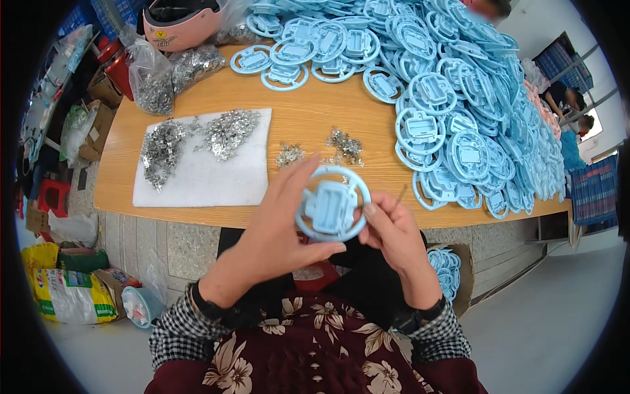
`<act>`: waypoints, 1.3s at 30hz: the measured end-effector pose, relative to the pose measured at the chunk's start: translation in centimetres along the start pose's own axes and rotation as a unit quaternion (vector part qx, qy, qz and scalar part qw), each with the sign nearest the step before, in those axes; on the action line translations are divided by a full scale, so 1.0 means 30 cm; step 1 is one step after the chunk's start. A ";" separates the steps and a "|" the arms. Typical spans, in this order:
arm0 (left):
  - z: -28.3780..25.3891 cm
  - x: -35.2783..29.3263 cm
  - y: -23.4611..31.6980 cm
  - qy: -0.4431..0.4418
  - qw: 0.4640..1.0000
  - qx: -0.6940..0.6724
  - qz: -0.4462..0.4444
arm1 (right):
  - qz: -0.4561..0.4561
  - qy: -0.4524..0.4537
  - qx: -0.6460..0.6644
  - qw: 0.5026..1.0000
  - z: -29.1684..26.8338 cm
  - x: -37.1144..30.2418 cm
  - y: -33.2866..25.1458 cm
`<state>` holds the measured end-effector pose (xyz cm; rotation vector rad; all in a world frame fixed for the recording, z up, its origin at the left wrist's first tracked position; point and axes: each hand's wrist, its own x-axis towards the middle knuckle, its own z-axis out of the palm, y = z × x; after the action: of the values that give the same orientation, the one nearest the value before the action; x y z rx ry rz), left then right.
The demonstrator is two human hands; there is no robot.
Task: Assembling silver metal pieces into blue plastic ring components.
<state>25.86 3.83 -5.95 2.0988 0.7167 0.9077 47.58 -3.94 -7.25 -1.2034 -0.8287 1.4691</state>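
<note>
A wooden table (315, 108) spans the frame, a pile (476, 134) of blue wheels heaped over its upper right. A white mat (203, 187) lies left of centre; a pink helmet (180, 27) sits at the upper left. At the frame's centre, the left hand (269, 220) grips a wheel (331, 205) from its left, and the right hand (397, 236) pinches its right rim. Small metal pieces (230, 131) lie on the mat and above the wheel.
</note>
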 end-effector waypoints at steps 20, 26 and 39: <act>0.027 -0.062 -0.086 0.093 0.864 -0.371 -0.327 | -0.275 0.139 -0.569 0.763 -0.039 0.203 0.063; 0.046 0.007 -0.091 -0.030 0.911 -0.276 -0.304 | -0.270 0.104 -0.482 0.827 0.041 0.123 -0.025; 0.053 0.021 -0.075 -0.039 0.916 -0.262 -0.300 | -0.162 0.078 -0.172 0.969 0.046 0.085 0.037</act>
<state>27.03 4.96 -8.25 1.3148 0.8890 0.5761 46.00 -1.62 -8.59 -1.3433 -1.1435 0.9776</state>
